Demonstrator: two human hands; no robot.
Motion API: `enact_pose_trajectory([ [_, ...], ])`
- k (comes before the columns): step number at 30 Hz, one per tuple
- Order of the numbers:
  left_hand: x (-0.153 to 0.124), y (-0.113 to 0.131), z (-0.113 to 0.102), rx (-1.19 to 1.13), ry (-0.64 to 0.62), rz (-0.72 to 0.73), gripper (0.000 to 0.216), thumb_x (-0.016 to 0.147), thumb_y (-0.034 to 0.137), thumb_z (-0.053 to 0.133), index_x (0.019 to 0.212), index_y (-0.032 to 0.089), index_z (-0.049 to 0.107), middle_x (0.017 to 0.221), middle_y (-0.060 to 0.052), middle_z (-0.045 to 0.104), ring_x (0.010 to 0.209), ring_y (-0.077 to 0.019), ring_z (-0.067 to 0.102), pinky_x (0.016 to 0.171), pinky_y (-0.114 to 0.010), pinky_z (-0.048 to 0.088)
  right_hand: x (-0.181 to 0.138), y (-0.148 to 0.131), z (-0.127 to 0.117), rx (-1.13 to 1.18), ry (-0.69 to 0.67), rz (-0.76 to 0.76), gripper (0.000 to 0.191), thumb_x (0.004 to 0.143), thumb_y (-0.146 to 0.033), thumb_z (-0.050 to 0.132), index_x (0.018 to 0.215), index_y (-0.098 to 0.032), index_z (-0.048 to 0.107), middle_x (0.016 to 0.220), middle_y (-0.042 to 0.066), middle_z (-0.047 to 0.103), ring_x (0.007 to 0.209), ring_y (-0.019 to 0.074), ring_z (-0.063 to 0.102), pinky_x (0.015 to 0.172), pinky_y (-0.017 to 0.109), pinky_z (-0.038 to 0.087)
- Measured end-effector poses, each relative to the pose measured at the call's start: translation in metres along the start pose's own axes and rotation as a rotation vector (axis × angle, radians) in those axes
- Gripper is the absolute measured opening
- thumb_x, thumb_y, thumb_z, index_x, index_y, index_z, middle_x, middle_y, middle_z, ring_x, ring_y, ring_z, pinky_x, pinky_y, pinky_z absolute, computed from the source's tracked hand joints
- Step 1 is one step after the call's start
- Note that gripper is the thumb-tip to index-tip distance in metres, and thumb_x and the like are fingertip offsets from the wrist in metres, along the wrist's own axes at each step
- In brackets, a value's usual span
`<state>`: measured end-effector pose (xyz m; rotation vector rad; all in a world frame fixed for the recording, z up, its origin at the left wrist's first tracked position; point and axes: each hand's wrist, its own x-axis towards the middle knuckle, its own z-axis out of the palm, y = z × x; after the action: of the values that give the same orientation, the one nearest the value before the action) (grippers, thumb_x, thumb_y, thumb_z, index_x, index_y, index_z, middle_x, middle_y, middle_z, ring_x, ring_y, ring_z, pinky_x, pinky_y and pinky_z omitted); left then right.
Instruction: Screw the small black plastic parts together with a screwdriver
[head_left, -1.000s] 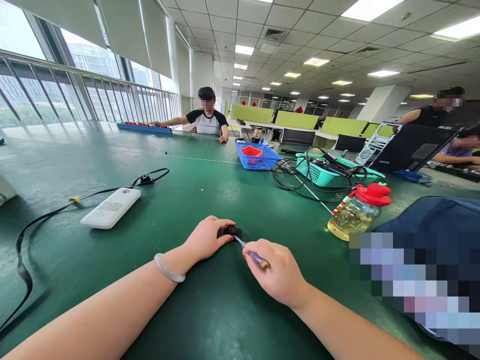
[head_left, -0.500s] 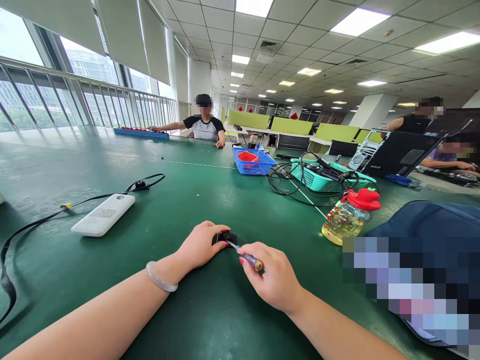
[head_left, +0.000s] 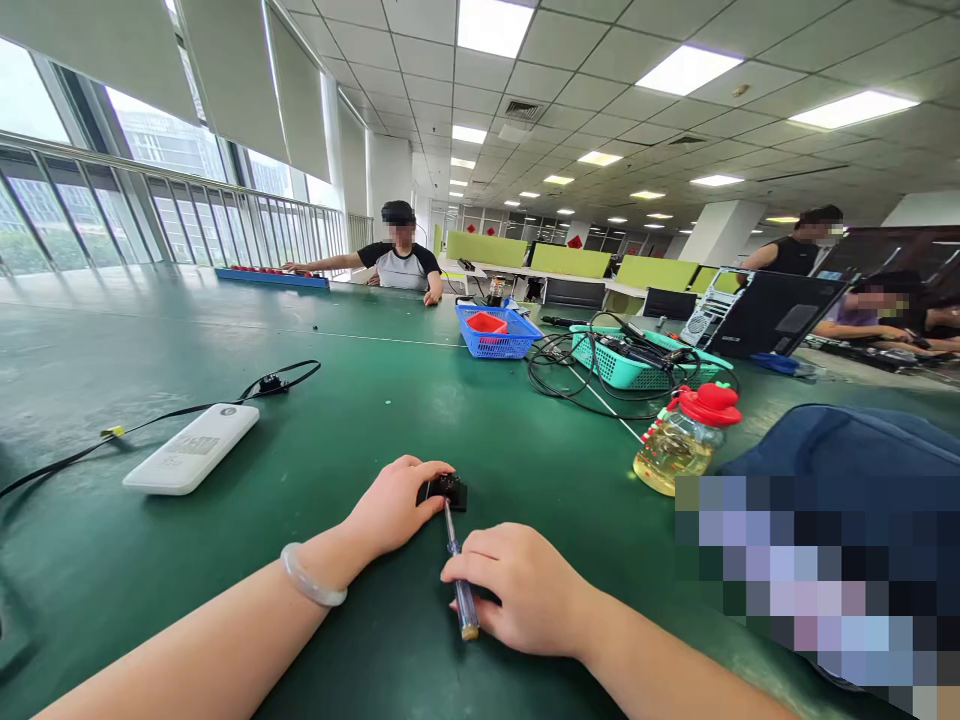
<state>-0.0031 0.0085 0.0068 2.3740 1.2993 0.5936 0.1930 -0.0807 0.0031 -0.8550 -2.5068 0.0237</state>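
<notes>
My left hand [head_left: 401,502] pinches a small black part [head_left: 451,490] against the green tabletop, its thumb and fingers closed around the near-left side. What kind of part it is, I cannot make out; the fingers cover some of it. In my right hand [head_left: 517,590] is a screwdriver [head_left: 463,595] with a clear purplish handle and a brass-coloured end cap. Its thin metal shaft points away from me, and the tip reaches the near edge of the black part by my left thumb. Whether the tip sits in a screw is too small to tell.
A white power bank [head_left: 193,450] and a black strap [head_left: 172,412] lie left. Ahead are a blue basket [head_left: 499,345], a teal basket [head_left: 622,373] with tangled cables and a red-lidded bottle [head_left: 679,455]. A dark blue bag [head_left: 847,440] is at right. Several people sit or stand farther off.
My right hand has moved back toward me, and the screwdriver has swung from a slant to nearly straight ahead, more of its shaft and handle showing. The left hand keeps its hold.
</notes>
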Motion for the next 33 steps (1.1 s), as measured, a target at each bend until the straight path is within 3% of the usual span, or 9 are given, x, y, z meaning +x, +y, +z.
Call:
enact_pose_trajectory([
  [3, -0.001, 0.0, -0.001, -0.003, -0.003, -0.008, 0.04, 0.082, 0.026, 0.061, 0.121, 0.031, 0.064, 0.109, -0.005, 0.066, 0.104, -0.022, 0.06, 0.099, -0.037, 0.046, 0.001, -0.001, -0.001, 0.027, 0.023, 0.007, 0.02, 0.079, -0.023, 0.067, 0.098, -0.023, 0.065, 0.082, 0.001, 0.069, 0.068, 0.0157, 0.06, 0.065, 0.029, 0.043],
  [8, -0.001, 0.0, -0.002, -0.005, -0.016, -0.022, 0.039, 0.082, 0.026, 0.061, 0.121, 0.03, 0.065, 0.11, -0.005, 0.066, 0.106, -0.0224, 0.059, 0.1, -0.037, 0.045, 0.005, -0.004, -0.008, 0.14, 0.224, 0.093, 0.014, 0.083, -0.024, 0.064, 0.098, -0.022, 0.062, 0.082, 0.001, 0.069, 0.074, 0.0174, 0.059, 0.086, 0.038, 0.046],
  [11, -0.001, 0.0, -0.002, -0.012, -0.019, -0.013, 0.038, 0.083, 0.031, 0.061, 0.121, 0.03, 0.065, 0.11, -0.005, 0.066, 0.105, -0.0227, 0.059, 0.099, -0.037, 0.046, 0.005, 0.0, -0.011, 0.213, 0.336, 0.281, 0.012, 0.088, -0.023, 0.056, 0.098, -0.022, 0.063, 0.084, 0.003, 0.068, 0.078, 0.0178, 0.06, 0.079, 0.033, 0.049],
  [15, -0.002, -0.001, -0.002, -0.027, -0.022, -0.01, 0.037, 0.084, 0.036, 0.061, 0.12, 0.03, 0.065, 0.109, -0.006, 0.066, 0.104, -0.0233, 0.059, 0.098, -0.038, 0.047, 0.004, 0.011, -0.009, 0.424, 0.404, 0.533, 0.021, 0.095, -0.036, 0.048, 0.095, -0.021, 0.064, 0.08, 0.003, 0.066, 0.074, 0.0166, 0.062, 0.068, 0.027, 0.05],
  [20, -0.002, -0.001, -0.003, -0.031, -0.016, 0.0, 0.036, 0.083, 0.037, 0.061, 0.118, 0.03, 0.065, 0.108, -0.007, 0.066, 0.103, -0.024, 0.059, 0.097, -0.04, 0.047, 0.002, 0.022, -0.002, 0.626, 0.47, 0.642, 0.033, 0.095, -0.05, 0.047, 0.096, -0.02, 0.062, 0.073, 0.003, 0.064, 0.069, 0.0174, 0.062, 0.067, 0.029, 0.052],
  [26, -0.003, -0.003, 0.0, -0.035, -0.007, 0.018, 0.037, 0.083, 0.037, 0.062, 0.119, 0.03, 0.064, 0.109, -0.006, 0.066, 0.105, -0.0237, 0.059, 0.099, -0.04, 0.046, 0.002, 0.015, -0.004, 0.584, 0.374, 0.557, 0.031, 0.093, -0.048, 0.049, 0.094, -0.021, 0.063, 0.074, 0.003, 0.063, 0.069, 0.0172, 0.061, 0.068, 0.03, 0.052],
  [28, -0.002, -0.004, 0.001, -0.04, -0.003, 0.01, 0.038, 0.083, 0.036, 0.062, 0.12, 0.03, 0.064, 0.109, -0.006, 0.066, 0.105, -0.0237, 0.059, 0.098, -0.04, 0.046, 0.002, 0.01, -0.007, 0.505, 0.288, 0.455, 0.023, 0.09, -0.044, 0.054, 0.092, -0.022, 0.062, 0.073, 0.0, 0.062, 0.069, 0.0161, 0.06, 0.083, 0.038, 0.051],
  [30, -0.002, -0.004, 0.001, -0.038, -0.005, -0.004, 0.04, 0.082, 0.033, 0.063, 0.122, 0.03, 0.063, 0.11, -0.006, 0.066, 0.106, -0.0238, 0.059, 0.098, -0.039, 0.046, 0.003, 0.005, -0.009, 0.428, 0.179, 0.346, 0.019, 0.084, -0.04, 0.063, 0.09, -0.023, 0.059, 0.072, -0.003, 0.061, 0.069, 0.015, 0.06, 0.101, 0.049, 0.041],
  [33, -0.002, -0.001, -0.001, -0.031, -0.017, -0.014, 0.042, 0.082, 0.029, 0.062, 0.124, 0.029, 0.063, 0.111, -0.007, 0.066, 0.106, -0.0233, 0.059, 0.099, -0.039, 0.046, 0.004, -0.001, -0.01, 0.346, 0.016, 0.265, 0.03, 0.073, -0.038, 0.077, 0.09, -0.023, 0.057, 0.075, -0.004, 0.062, 0.072, 0.015, 0.061, 0.109, 0.054, 0.03],
])
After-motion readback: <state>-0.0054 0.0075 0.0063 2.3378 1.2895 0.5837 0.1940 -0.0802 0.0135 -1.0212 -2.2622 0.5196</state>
